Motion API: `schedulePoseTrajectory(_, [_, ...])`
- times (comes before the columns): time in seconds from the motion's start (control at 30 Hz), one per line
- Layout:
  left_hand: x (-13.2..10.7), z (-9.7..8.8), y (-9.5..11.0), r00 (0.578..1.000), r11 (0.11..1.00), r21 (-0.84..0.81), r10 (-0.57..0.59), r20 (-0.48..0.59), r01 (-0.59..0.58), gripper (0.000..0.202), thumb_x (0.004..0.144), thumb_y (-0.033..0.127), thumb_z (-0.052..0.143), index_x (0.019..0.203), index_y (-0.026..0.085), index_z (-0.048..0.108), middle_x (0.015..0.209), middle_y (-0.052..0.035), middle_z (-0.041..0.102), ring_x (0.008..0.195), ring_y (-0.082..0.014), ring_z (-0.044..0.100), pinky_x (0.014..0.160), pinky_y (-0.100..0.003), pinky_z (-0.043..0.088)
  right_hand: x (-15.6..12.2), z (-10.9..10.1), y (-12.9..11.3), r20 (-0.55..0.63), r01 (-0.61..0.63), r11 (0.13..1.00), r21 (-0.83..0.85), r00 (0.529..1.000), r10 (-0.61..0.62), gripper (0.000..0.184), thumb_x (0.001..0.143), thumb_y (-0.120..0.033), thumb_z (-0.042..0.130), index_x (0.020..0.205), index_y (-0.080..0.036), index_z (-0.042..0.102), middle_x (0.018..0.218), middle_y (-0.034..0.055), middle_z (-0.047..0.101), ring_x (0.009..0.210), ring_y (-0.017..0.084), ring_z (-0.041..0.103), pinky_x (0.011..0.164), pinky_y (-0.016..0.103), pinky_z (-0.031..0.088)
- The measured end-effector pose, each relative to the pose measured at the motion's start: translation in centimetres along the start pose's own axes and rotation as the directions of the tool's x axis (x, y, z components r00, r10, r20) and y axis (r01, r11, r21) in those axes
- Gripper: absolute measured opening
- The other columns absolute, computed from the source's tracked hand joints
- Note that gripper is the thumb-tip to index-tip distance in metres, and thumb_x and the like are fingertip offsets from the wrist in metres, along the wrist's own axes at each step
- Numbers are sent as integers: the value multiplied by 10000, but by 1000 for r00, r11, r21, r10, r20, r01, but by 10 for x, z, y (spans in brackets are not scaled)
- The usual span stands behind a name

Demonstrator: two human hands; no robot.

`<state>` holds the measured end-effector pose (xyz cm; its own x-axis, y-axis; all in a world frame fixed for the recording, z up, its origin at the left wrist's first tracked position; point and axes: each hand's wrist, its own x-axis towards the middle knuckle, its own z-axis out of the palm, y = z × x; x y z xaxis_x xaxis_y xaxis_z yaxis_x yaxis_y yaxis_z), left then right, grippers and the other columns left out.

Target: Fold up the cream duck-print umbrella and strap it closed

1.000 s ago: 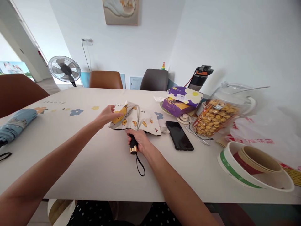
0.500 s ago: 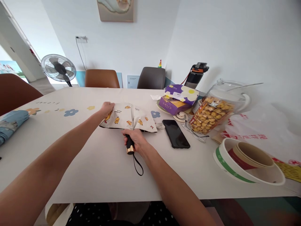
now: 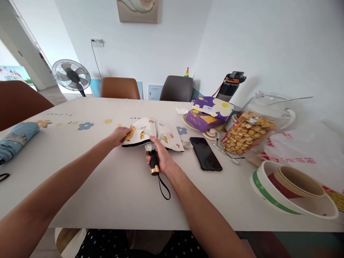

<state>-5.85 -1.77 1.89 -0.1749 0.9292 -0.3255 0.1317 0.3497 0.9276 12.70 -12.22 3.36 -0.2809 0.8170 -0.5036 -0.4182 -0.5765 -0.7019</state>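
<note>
A folding umbrella (image 3: 172,138), white with yellow duck prints and dark edging, is at the middle of the table, its fabric loose and partly spread. My right hand (image 3: 161,156) is wrapped round its black handle, with the thumb up against the fabric's lower edge. The handle has a gold end and a black wrist strap (image 3: 164,190) that hangs toward me. At the fabric's left edge, my left hand (image 3: 122,136) pinches a fold of it. To the right of the umbrella lies a black phone (image 3: 206,154).
A light blue folded umbrella (image 3: 18,139) lies at the table's left. On the right are glasses (image 3: 228,154), purple boxes (image 3: 200,120), a snack bag (image 3: 247,132), a clear pitcher (image 3: 281,114), paper bowls (image 3: 276,197), a plastic bag (image 3: 306,150) and a bottle (image 3: 231,86).
My left hand has come down and closer to the right hand along the fabric's left edge. The right thumb has shifted up onto the fabric, and the view has turned slightly left.
</note>
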Motion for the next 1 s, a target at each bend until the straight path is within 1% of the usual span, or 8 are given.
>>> schedulePoseTrajectory(0.13, [-2,-1,0,999,998,-39,44,-19,-44,100,749,239,570,807,160,552,636,-12,581,509,-120,554,480,-246,459,2,-3,1,3,-7,1000,25,1000,7,467,664,-626,599,768,-188,474,640,-13,498,367,78,428,329,232,386])
schedulePoseTrajectory(0.3, [-4,-7,-5,988,986,121,124,-95,-112,142,736,324,599,807,206,563,598,15,542,402,-109,448,413,-239,339,3,-2,3,-57,5,999,45,998,-3,432,733,-614,538,773,-190,467,623,-12,503,362,73,414,324,221,372])
schedulePoseTrajectory(0.43, [-9,-6,-12,933,811,530,347,-94,-248,156,783,380,535,773,225,542,579,6,528,398,-137,436,476,-269,302,4,0,3,-108,51,999,6,993,-50,356,766,-528,561,793,-186,466,602,-17,505,356,73,412,316,219,371])
schedulePoseTrajectory(0.57, [-12,2,-13,879,658,690,472,-66,-301,165,828,397,459,834,243,518,509,-8,493,502,-219,512,575,-304,323,3,0,4,-124,84,996,-43,988,-88,264,704,-332,669,750,-160,475,590,-27,492,357,56,397,306,204,361])
schedulePoseTrajectory(0.73, [-17,2,-11,903,672,695,423,-76,-256,245,835,342,438,1053,240,482,729,-69,610,760,-284,583,691,-347,374,2,0,5,-136,92,990,-106,985,-106,146,655,-148,609,656,-146,463,560,-36,467,348,44,368,297,201,353])
schedulePoseTrajectory(0.83, [-27,3,-7,828,612,718,554,-87,-333,274,830,242,404,1095,213,465,1065,-124,582,1034,-290,513,793,-377,384,2,0,4,-153,103,988,-118,981,-121,133,632,-123,579,615,-150,450,535,-41,448,349,43,361,293,198,346])
schedulePoseTrajectory(0.93, [-43,18,-4,725,589,629,686,-59,-507,289,829,224,391,1104,184,470,1190,-133,502,1121,-255,461,887,-366,375,1,2,4,-157,107,984,-146,979,-130,133,604,-101,558,581,-156,439,493,-48,417,349,49,360,290,197,346])
schedulePoseTrajectory(1.0, [-56,35,-3,728,652,477,685,-37,-589,323,828,273,418,1132,172,460,1219,-131,480,1117,-234,472,922,-349,367,-1,4,6,-152,101,980,-174,980,-128,133,592,-90,545,571,-161,434,464,-55,394,342,55,357,290,202,350])
